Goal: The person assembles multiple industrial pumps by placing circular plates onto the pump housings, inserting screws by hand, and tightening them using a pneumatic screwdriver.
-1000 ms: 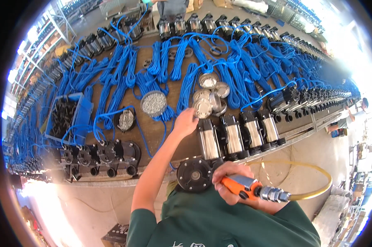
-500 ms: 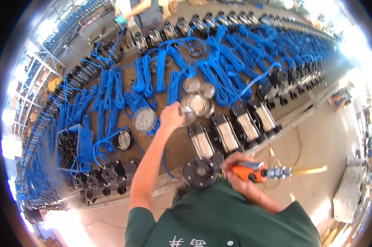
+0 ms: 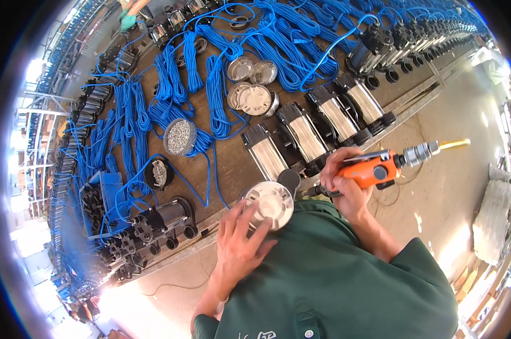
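A round silver metal cover (image 3: 273, 204) with slots around its rim lies over the end of a pump close to my body; the pump's black side outlet (image 3: 289, 179) shows beside it. My left hand (image 3: 239, 244) rests on the cover's left side, fingers spread and slightly blurred. In my right hand (image 3: 348, 183) is an orange air screwdriver (image 3: 369, 171), its bit pointing left toward the cover's edge without visibly touching it. A yellowish hose (image 3: 454, 143) runs from the tool's rear fitting.
Loose silver covers (image 3: 255, 100) lie on the workbench (image 3: 224, 169) near a bowl of screws (image 3: 180, 137) and a dark dish (image 3: 159, 172). Several pumps (image 3: 307, 133) line the front edge. Blue cable bundles (image 3: 214, 101) spread behind. A co-worker's gloved hand (image 3: 127, 21) is at far left.
My left hand has come back from the pile of covers to the pump, where a silver cover now hides its black end. My right hand has shifted up and right with the screwdriver.
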The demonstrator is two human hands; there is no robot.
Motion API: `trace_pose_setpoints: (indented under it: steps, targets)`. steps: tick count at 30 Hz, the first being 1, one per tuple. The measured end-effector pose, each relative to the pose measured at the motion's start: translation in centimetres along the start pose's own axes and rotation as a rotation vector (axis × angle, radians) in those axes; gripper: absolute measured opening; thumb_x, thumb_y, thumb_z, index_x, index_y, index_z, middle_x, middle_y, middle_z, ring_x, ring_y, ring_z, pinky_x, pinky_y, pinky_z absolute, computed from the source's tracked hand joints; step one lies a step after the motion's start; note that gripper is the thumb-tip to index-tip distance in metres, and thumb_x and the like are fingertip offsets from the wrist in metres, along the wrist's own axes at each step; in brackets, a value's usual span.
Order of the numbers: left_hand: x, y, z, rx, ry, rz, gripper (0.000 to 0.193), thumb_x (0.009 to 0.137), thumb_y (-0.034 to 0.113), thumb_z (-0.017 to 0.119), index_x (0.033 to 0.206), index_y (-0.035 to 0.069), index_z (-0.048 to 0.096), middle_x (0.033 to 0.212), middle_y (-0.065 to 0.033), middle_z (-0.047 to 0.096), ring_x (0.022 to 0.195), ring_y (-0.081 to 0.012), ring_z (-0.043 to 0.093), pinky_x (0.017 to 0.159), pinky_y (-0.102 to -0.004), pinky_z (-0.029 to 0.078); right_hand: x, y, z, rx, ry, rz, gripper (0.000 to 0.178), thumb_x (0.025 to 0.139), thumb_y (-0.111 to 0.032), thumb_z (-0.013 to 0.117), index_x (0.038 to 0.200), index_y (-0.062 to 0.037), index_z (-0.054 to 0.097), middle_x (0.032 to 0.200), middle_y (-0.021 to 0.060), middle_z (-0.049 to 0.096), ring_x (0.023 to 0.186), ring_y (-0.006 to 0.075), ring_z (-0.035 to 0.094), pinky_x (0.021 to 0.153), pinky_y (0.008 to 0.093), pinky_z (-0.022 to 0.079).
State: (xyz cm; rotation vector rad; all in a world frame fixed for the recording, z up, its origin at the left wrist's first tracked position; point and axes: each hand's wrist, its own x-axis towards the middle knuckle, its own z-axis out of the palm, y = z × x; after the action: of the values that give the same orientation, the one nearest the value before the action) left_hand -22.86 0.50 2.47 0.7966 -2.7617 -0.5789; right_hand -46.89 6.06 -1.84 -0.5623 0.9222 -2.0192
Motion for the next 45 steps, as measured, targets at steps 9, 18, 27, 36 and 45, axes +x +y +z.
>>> trace_pose_setpoints:
  steps: [9,18,27,36,45]
  targets:
    - [3.2,-0.1,2.7,-0.137,0.004,-0.15,0.089,0.054,0.021,0.087,0.131,0.003,0.045,0.136,-0.0196,0.043,0.122,-0.0396,0.044,0.101,-0.0444,0.04,0.1,0.0,-0.8,0.084,0.074,0.09,0.03,0.071,0.003,0.053,0.1,0.002,0.051,0.082,0.01,0.056,0.062,0.0155,0.055,0.057,0.0256,0.044]
    - [4.0,-1.3,1.8,-0.2,-0.144,-0.065,0.088,0.055,0.02,0.083,0.132,0.001,0.045,0.138,-0.0168,0.044,0.124,-0.037,0.045,0.102,-0.0428,0.04,0.0,0.0,-1.1,0.048,0.117,0.172,0.025,0.07,0.001,0.052,0.096,0.0014,0.052,0.078,0.0073,0.056,0.062,0.0139,0.056,0.055,0.0249,0.042]
    - [5.0,-1.9,0.7,-0.243,-0.253,-0.012,0.087,0.055,0.019,0.081,0.132,0.001,0.046,0.138,-0.0169,0.044,0.123,-0.0382,0.046,0.102,-0.0431,0.04,-0.2,0.3,-0.9,0.033,0.184,0.151,0.028,0.071,0.002,0.052,0.099,0.0017,0.052,0.08,0.008,0.057,0.063,0.0154,0.056,0.056,0.0257,0.043]
    - [5.0,-3.0,0.0,-0.252,-0.297,0.035,0.093,0.056,0.026,0.084,0.135,0.001,0.042,0.142,-0.0209,0.038,0.128,-0.0417,0.039,0.105,-0.0457,0.036,-0.6,0.7,-1.2,-0.097,0.291,0.158,0.036,0.069,-0.004,0.055,0.105,0.0016,0.052,0.082,0.01,0.053,0.059,0.0149,0.05,0.055,0.028,0.043]
    - [5.1,-25.5,3.5,-0.111,0.646,-0.74,0.019,0.081,0.012,0.06,0.093,-0.001,0.066,0.088,-0.0204,0.067,0.084,-0.0354,0.065,0.078,-0.0411,0.05,-1.5,0.1,-5.3,0.036,0.368,0.014,0.036,0.073,-0.003,0.053,0.109,0.0027,0.051,0.09,0.0103,0.054,0.064,0.0139,0.049,0.061,0.0275,0.045]
